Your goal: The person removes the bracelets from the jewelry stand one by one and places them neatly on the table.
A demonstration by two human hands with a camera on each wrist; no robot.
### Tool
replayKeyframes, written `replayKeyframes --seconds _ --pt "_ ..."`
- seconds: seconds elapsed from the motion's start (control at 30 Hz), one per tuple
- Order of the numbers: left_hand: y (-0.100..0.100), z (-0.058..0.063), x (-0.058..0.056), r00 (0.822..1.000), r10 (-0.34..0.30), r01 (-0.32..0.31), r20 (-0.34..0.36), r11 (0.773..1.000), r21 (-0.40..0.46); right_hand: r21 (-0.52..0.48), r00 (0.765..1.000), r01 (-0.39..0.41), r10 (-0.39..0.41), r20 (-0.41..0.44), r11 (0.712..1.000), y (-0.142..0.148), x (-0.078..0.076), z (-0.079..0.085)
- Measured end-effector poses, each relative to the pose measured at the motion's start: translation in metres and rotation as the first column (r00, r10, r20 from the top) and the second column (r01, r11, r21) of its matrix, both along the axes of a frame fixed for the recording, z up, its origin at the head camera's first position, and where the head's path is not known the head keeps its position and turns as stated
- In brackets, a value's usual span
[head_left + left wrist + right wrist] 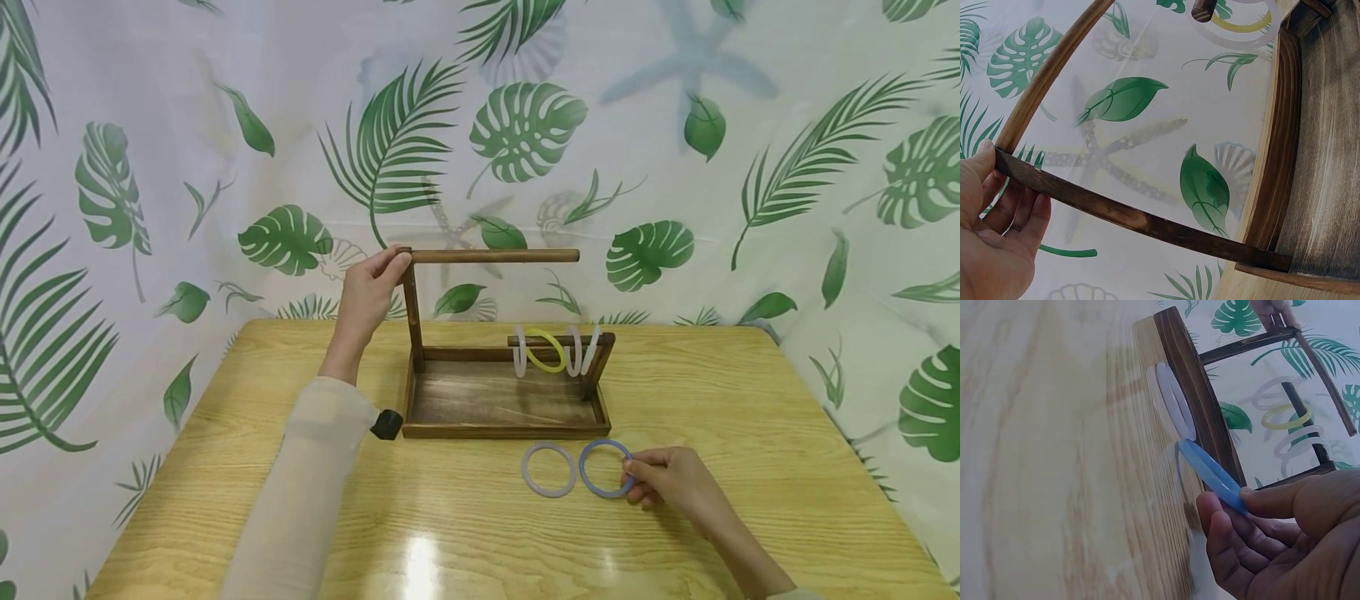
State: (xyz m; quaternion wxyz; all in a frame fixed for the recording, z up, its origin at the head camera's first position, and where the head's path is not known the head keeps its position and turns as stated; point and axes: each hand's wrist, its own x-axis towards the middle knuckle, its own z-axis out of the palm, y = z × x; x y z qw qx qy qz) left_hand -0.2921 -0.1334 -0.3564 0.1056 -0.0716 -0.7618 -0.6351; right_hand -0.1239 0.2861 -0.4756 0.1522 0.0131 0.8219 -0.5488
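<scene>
Glossy blue ring (1216,481) pinched thumb-to-finger by right hand (671,479); brown wooden two-armed rack (502,432) gripped at top corner by left hand (367,292).

Two rings (549,495) before the rack (506,432)

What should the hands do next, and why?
Perhaps lift the blue ring toward the free end of the upper rod. The right hand pinches that ring, the left hand holds the post by its top, and the upper rod is bare, while the lower rod carries several rings.
</scene>
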Motion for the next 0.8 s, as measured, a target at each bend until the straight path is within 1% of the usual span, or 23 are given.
replayKeyframes --seconds 0.17,0.4,0.63,0.8 --pt "0.0002 0.0000 -0.0002 1.000 0.004 -0.004 0.003 1.000 0.001 0.032 1.000 0.016 -0.016 -0.008 0.999 -0.0011 0.0000 -0.0033" --pt "0.0005 0.0010 0.0007 1.000 0.015 -0.015 0.001 1.000 0.005 0.097 0.998 0.067 -0.065 -0.022 0.993 -0.0054 -0.0004 -0.0057" --pt "0.0005 0.0005 0.0002 1.000 0.017 -0.017 -0.009 1.000 -0.012 0.138 0.996 0.074 -0.067 -0.058 0.988 -0.0068 -0.0007 -0.0068" --pt "0.0012 0.0007 0.0005 1.000 0.020 -0.020 -0.012 1.000 -0.019 0.168 0.995 0.089 -0.079 -0.067 0.982 -0.0089 0.0001 -0.0059"
